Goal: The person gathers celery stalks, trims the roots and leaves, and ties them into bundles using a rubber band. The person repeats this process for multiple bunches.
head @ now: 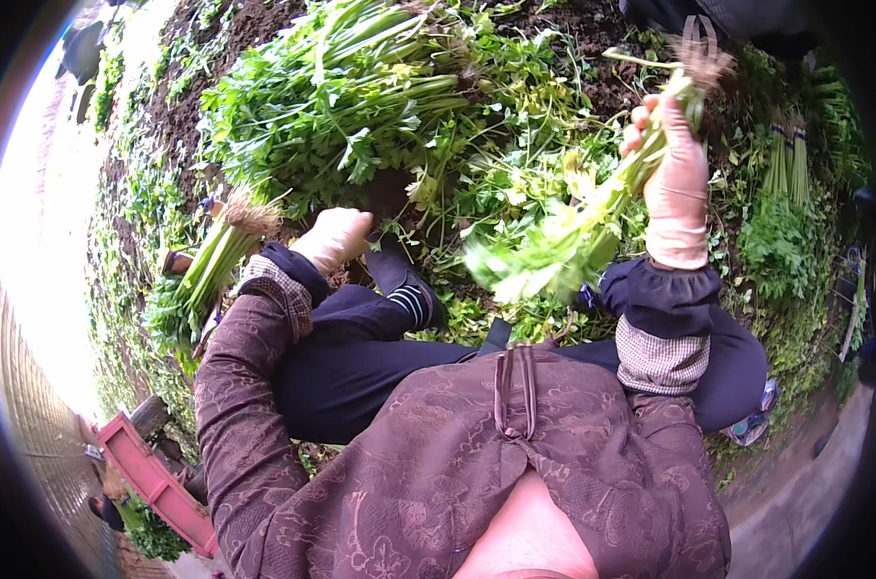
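Note:
My right hand (pixel 673 181) grips a small bunch of celery (pixel 619 192) by its stalks just below the roots. The roots point away from me, and the leafy end hangs toward my lap, blurred by motion. My left hand (pixel 334 235) is curled above my shoe, its back toward the camera. Its fingertips are hidden, so I cannot see whether anything is in them. Just left of that wrist lies another celery bunch (pixel 210 268) with its roots up. A large heap of leafy celery (pixel 337 101) spreads on the soil beyond my left hand.
Loose leaves and trimmings (pixel 525 174) cover the ground between my hands. Banded celery bunches (pixel 789 174) lie at the right. Dark clothing of another person (pixel 742 22) shows at the top right. A red cart (pixel 159 478) stands at the lower left, near a brick wall (pixel 40 391).

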